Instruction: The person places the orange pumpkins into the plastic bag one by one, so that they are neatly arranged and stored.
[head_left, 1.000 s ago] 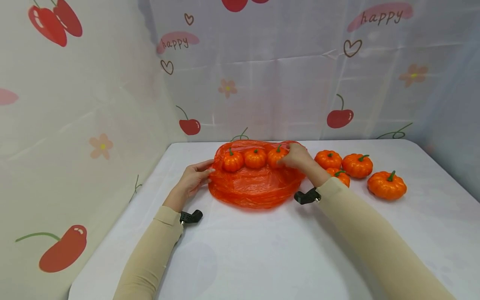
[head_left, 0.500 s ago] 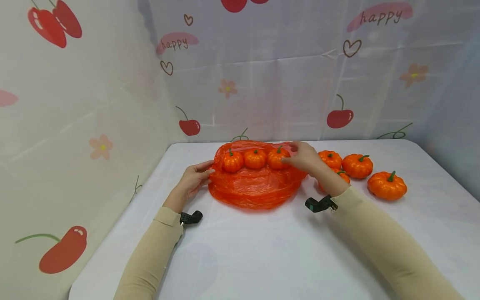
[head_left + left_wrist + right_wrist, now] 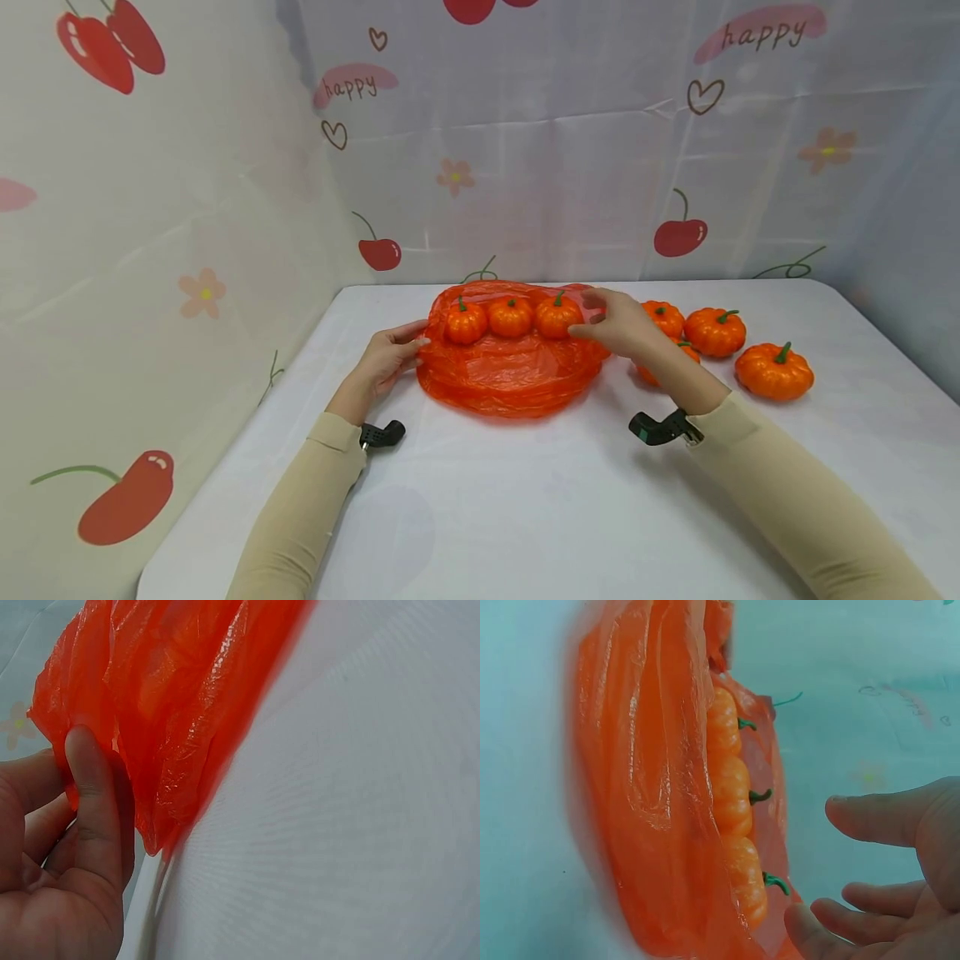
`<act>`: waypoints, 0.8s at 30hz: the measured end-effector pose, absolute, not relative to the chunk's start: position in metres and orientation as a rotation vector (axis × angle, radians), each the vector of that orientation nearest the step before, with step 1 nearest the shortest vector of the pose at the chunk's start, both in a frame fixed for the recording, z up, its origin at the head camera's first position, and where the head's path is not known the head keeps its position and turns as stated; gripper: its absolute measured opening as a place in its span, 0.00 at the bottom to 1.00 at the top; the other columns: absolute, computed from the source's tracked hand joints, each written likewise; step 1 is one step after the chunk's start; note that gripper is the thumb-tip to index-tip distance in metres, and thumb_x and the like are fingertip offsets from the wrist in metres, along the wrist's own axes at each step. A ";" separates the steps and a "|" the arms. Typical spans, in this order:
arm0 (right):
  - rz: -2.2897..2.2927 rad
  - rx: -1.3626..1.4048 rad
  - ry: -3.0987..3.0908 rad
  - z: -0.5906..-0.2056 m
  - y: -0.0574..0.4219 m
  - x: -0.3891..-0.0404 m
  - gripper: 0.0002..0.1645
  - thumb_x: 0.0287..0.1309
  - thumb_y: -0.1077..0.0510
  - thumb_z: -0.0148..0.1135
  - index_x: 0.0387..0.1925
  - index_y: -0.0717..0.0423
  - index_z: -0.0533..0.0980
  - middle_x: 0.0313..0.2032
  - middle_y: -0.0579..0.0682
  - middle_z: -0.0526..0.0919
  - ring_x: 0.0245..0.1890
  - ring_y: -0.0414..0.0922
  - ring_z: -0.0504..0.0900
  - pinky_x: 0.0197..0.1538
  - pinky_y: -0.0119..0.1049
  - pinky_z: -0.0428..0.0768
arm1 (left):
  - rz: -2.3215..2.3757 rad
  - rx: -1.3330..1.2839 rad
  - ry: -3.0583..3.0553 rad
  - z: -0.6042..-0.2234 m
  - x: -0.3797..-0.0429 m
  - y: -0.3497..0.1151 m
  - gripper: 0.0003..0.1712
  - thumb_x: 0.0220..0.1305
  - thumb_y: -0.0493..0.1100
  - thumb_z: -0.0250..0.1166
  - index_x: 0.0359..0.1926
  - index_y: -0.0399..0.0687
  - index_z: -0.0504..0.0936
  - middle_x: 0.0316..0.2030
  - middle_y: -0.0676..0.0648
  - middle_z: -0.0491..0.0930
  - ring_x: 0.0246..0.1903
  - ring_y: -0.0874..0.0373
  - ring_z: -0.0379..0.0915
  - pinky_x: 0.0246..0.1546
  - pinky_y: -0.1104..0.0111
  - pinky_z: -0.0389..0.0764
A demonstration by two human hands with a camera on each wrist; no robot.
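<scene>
A thin red plastic bag lies spread at the back of the table, its mouth open. Three small orange pumpkins with green stems sit in a row inside it: a left one, a middle one and a right one. My left hand pinches the bag's left edge between thumb and fingers, as the left wrist view shows. Beside the right pumpkin, my right hand has its thumb and fingers spread, holding nothing. In the right wrist view, its fingertips are close to the nearest pumpkin.
Several more pumpkins stand right of the bag, among them one at the back and one farther right. My right forearm partly covers another pumpkin. A printed curtain rises behind the white table.
My right hand has let go of the right pumpkin and drawn back to the right, its fingers parting. The left hand stays at the bag's edge.
</scene>
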State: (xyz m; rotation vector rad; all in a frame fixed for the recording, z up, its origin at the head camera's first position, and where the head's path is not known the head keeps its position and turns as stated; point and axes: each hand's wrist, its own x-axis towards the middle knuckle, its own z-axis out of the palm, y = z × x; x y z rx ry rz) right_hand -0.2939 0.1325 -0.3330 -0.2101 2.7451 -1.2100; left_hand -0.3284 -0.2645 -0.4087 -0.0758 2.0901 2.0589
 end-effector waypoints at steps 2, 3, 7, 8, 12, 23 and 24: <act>-1.220 -0.221 2.733 -0.333 0.135 -0.289 0.46 0.65 0.49 0.69 0.77 0.58 0.60 0.72 0.63 0.69 0.69 0.61 0.72 0.63 0.55 0.81 | 2.056 -0.077 2.094 -0.408 -0.329 -0.264 0.29 0.73 0.39 0.65 0.73 0.53 0.74 0.72 0.44 0.70 0.31 0.61 0.76 0.38 0.75 0.84; -1.226 -0.227 2.727 -0.332 0.136 -0.287 0.46 0.65 0.49 0.69 0.77 0.58 0.60 0.72 0.63 0.69 0.69 0.62 0.72 0.63 0.55 0.81 | 2.055 -0.078 2.096 -0.408 -0.329 -0.264 0.29 0.73 0.39 0.65 0.73 0.53 0.74 0.72 0.44 0.70 0.31 0.60 0.76 0.37 0.75 0.84; -1.216 -0.261 2.732 -0.332 0.144 -0.278 0.47 0.64 0.47 0.69 0.78 0.56 0.60 0.72 0.62 0.68 0.70 0.62 0.71 0.62 0.56 0.81 | 2.047 -0.084 2.108 -0.408 -0.330 -0.263 0.28 0.73 0.39 0.64 0.72 0.54 0.75 0.72 0.45 0.71 0.32 0.60 0.76 0.37 0.75 0.84; -1.211 -0.268 2.736 -0.332 0.146 -0.276 0.47 0.64 0.47 0.69 0.77 0.56 0.60 0.73 0.61 0.68 0.70 0.62 0.71 0.63 0.56 0.81 | 2.045 -0.086 2.110 -0.408 -0.330 -0.263 0.28 0.73 0.38 0.64 0.72 0.54 0.75 0.72 0.45 0.71 0.33 0.60 0.76 0.37 0.75 0.84; -1.198 -0.280 2.742 -0.332 0.156 -0.268 0.48 0.64 0.45 0.70 0.78 0.56 0.60 0.73 0.60 0.68 0.70 0.62 0.70 0.64 0.57 0.80 | 2.044 -0.107 2.104 -0.409 -0.330 -0.264 0.28 0.73 0.39 0.64 0.72 0.55 0.75 0.72 0.46 0.71 0.33 0.60 0.76 0.38 0.75 0.84; -1.154 -0.299 2.787 -0.332 0.180 -0.247 0.45 0.65 0.46 0.68 0.76 0.57 0.63 0.71 0.62 0.71 0.69 0.63 0.71 0.63 0.58 0.80 | 2.041 -0.109 2.102 -0.411 -0.330 -0.264 0.28 0.72 0.40 0.65 0.71 0.56 0.76 0.72 0.47 0.71 0.33 0.59 0.76 0.38 0.75 0.84; -1.160 -0.301 2.785 -0.332 0.182 -0.246 0.45 0.65 0.46 0.68 0.76 0.57 0.63 0.71 0.62 0.71 0.69 0.63 0.71 0.64 0.58 0.79 | 2.039 -0.108 2.105 -0.411 -0.330 -0.264 0.28 0.73 0.40 0.65 0.72 0.56 0.75 0.72 0.47 0.71 0.33 0.59 0.76 0.37 0.75 0.84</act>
